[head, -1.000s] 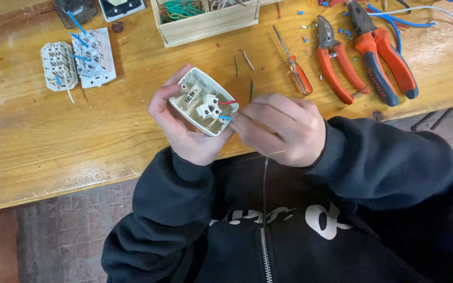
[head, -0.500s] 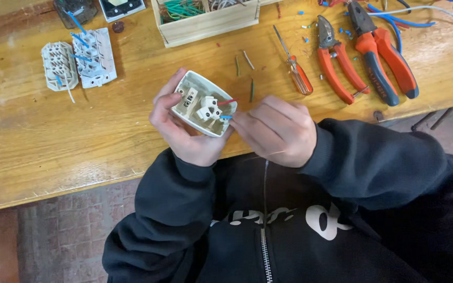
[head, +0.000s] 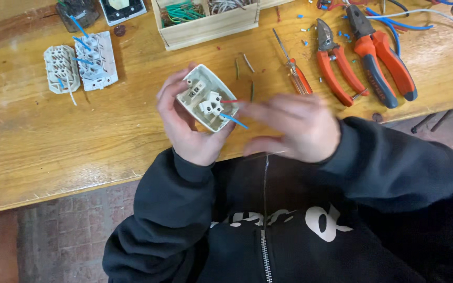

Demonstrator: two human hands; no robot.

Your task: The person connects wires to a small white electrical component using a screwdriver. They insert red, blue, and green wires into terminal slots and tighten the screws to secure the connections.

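left hand [head: 187,128] grips socket insert [head: 205,99] | right hand [head: 294,128] blurred beside

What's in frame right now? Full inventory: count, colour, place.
socket insert: 1, cream-white, held in the left hand, red and blue wire ends sticking out
terminal blocks: 2, white, bench upper left, blue wires attached
wooden tray: 1, pale wood, top centre, green wires inside
screwdriver: 1, orange handle, right of the tray
pliers and cutters: 2, orange-red handles, bench right
wire offcuts: a few, dull green, by the screwdriver
workbench: 1, yellow wood
left hand: cups the insert
right hand: blurred, fingers at the wire ends
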